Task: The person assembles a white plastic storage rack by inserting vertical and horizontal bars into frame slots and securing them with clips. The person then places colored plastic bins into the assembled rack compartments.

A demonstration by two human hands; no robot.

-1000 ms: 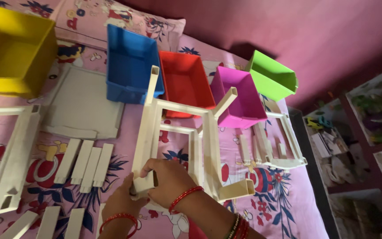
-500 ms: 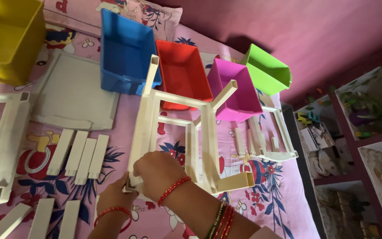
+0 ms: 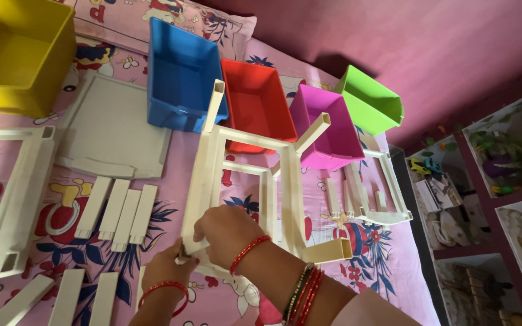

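While both hands, L [image 3: 163, 265] & R [image 3: 225, 228], grip it, cream frame [image 3: 243, 181] stands tilted w/ 2 hollow legs up.

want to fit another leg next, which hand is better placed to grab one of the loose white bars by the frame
Left, probably. The left hand sits at the white frame's near corner, right beside the loose white bars. The right hand grips that corner from the other side, farther from the bars.

Bed with pink sheet [image 3: 388, 271] carried five coloured bins [image 3: 182, 72] beyond the hands, white slats [image 3: 116, 211] left of them.
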